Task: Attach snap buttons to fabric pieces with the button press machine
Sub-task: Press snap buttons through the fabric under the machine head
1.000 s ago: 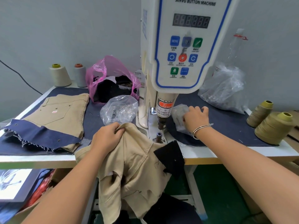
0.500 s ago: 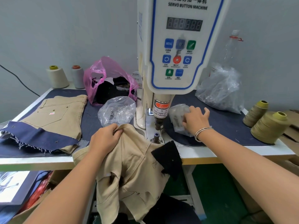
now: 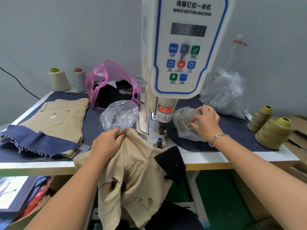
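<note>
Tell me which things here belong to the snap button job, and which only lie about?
In use: button machine, tan garment gripped by left hand, small clear bag under right hand.
Lying about: thread cones, pink bag, folded tan piece, plastic bottle.

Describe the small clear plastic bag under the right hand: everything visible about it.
The small clear bag is thin, crinkled, see-through plastic holding small dark and metallic bits, too small to identify. It lies slumped on the dark denim mat, just right of the button machine and its press head. The right hand rests on it with fingers spread and bent, reaching into or pressing its top; which cannot be told.
</note>
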`<state>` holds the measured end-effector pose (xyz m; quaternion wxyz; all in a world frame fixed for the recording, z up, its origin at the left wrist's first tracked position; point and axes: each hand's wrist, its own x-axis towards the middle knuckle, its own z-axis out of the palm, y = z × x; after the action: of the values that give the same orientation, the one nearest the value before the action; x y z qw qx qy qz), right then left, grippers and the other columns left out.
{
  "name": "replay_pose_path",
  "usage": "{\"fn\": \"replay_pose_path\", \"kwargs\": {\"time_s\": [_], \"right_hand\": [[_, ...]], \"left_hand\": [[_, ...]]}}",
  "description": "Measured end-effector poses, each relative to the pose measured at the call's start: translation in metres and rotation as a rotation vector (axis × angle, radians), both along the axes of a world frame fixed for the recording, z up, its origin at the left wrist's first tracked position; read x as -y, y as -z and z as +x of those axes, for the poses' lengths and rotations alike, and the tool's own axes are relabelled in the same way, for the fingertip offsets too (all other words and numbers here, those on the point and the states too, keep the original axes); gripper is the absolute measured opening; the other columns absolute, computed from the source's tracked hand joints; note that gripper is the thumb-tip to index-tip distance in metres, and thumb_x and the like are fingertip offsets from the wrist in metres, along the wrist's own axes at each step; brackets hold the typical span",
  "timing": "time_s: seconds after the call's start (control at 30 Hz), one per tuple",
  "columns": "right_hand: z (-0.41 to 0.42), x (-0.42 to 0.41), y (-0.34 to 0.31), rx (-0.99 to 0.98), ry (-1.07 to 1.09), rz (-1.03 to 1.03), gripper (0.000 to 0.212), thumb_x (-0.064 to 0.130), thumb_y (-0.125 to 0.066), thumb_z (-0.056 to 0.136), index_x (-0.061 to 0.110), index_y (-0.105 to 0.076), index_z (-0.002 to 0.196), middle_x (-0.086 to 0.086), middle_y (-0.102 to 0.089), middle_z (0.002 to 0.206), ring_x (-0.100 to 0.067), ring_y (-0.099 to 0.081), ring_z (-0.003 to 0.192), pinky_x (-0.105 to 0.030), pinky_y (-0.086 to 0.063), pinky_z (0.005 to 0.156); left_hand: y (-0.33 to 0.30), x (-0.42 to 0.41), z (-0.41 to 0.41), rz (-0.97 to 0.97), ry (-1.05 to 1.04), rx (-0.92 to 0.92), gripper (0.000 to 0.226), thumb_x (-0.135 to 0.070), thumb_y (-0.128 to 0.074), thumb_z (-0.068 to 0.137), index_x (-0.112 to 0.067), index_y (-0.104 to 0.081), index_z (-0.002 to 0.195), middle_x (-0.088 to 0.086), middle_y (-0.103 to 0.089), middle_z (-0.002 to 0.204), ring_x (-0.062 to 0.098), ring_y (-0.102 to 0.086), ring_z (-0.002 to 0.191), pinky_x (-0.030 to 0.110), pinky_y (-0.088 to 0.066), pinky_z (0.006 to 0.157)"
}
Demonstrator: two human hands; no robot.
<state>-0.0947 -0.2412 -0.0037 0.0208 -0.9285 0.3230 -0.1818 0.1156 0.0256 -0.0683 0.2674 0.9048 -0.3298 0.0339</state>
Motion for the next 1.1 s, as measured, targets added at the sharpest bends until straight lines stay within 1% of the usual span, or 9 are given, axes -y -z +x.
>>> {"fn": "replay_pose_path", "kwargs": {"time_s": [0.1,0.23,0.27,0.3,0.4,0.5,0.6,0.87,1.1], "right_hand": [[-0.010,-0.021,0.006,0.239,-0.004,-0.023,0.008,0.024,-0.073,0.080,0.017,-0.073,0.078,-0.003,-0.052,0.118,-0.028,-0.029,0.129,-0.040,-0.014,0.103],[-0.017,-0.054,0.006,0.562,-0.084,0.011,0.002,0.017,-0.074,0.078,0.018,-0.072,0.078,0.006,-0.059,0.100,-0.016,-0.045,0.106,-0.028,-0.025,0.084],[-0.017,-0.061,0.006,0.634,-0.113,0.154,0.004,0.013,-0.072,0.080,0.018,-0.072,0.080,0.010,-0.061,0.093,-0.008,-0.051,0.097,-0.026,-0.032,0.081],[-0.016,-0.069,0.005,0.703,-0.122,0.407,0.007,0.010,-0.069,0.083,0.016,-0.071,0.082,0.012,-0.064,0.085,-0.001,-0.056,0.086,-0.022,-0.040,0.077],[-0.010,-0.092,0.001,0.839,-0.037,1.199,0.011,0.005,-0.060,0.089,0.010,-0.069,0.088,0.001,-0.069,0.071,-0.006,-0.064,0.065,-0.017,-0.052,0.058],[-0.005,-0.103,-0.001,0.911,-0.044,1.550,0.009,0.003,-0.057,0.091,0.002,-0.066,0.092,-0.011,-0.071,0.075,-0.015,-0.069,0.065,-0.019,-0.054,0.055],[-0.001,-0.109,-0.003,0.917,-0.099,1.643,0.010,0.001,-0.057,0.089,-0.002,-0.066,0.094,-0.015,-0.072,0.080,-0.019,-0.071,0.072,-0.020,-0.055,0.060],[0.001,-0.116,0.000,0.886,-0.123,1.743,0.016,-0.004,-0.056,0.088,0.001,-0.071,0.086,-0.013,-0.072,0.078,-0.016,-0.070,0.069,-0.018,-0.054,0.059],[0.001,-0.119,-0.005,0.852,-0.131,1.754,0.022,-0.014,-0.057,0.082,0.003,-0.055,0.096,-0.014,-0.072,0.080,-0.020,-0.071,0.076,-0.020,-0.056,0.062]], "left_hand": [[-0.001,0.000,0.000,0.001,-0.005,-0.004,0.033,-0.045,-0.046,0.094,-0.022,-0.041,0.070,-0.006,-0.057,0.071,0.023,-0.051,0.075,0.034,-0.035,0.060],[-0.002,0.000,-0.002,0.012,-0.005,-0.011,0.035,-0.044,-0.046,0.094,-0.021,-0.039,0.069,-0.006,-0.056,0.070,0.024,-0.054,0.078,0.034,-0.034,0.061],[-0.002,0.000,-0.002,0.012,-0.006,-0.012,0.035,-0.044,-0.046,0.094,-0.021,-0.039,0.069,-0.006,-0.057,0.071,0.024,-0.054,0.078,0.035,-0.035,0.061],[-0.003,0.000,-0.002,0.012,-0.007,-0.012,0.035,-0.043,-0.046,0.094,-0.021,-0.039,0.069,-0.005,-0.057,0.071,0.024,-0.053,0.079,0.035,-0.035,0.061],[-0.003,0.000,-0.003,0.015,-0.003,-0.006,0.034,-0.042,-0.046,0.094,-0.021,-0.039,0.069,-0.004,-0.057,0.072,0.024,-0.053,0.079,0.035,-0.036,0.061],[-0.004,0.000,-0.003,0.015,0.002,-0.010,0.033,-0.042,-0.046,0.094,-0.021,-0.039,0.069,-0.005,-0.056,0.070,0.024,-0.053,0.078,0.035,-0.035,0.061],[-0.004,0.000,-0.002,0.015,-0.001,-0.003,0.033,-0.042,-0.046,0.094,-0.022,-0.040,0.069,-0.006,-0.054,0.070,0.022,-0.050,0.076,0.034,-0.035,0.060],[-0.002,0.000,-0.001,0.007,0.009,-0.012,0.032,-0.041,-0.047,0.094,-0.023,-0.039,0.068,-0.005,-0.057,0.071,0.025,-0.055,0.080,0.035,-0.036,0.060],[-0.001,0.000,-0.001,0.002,0.006,-0.008,0.032,-0.042,-0.047,0.094,-0.022,-0.042,0.070,-0.005,-0.057,0.070,0.024,-0.055,0.078,0.035,-0.036,0.060]]}}
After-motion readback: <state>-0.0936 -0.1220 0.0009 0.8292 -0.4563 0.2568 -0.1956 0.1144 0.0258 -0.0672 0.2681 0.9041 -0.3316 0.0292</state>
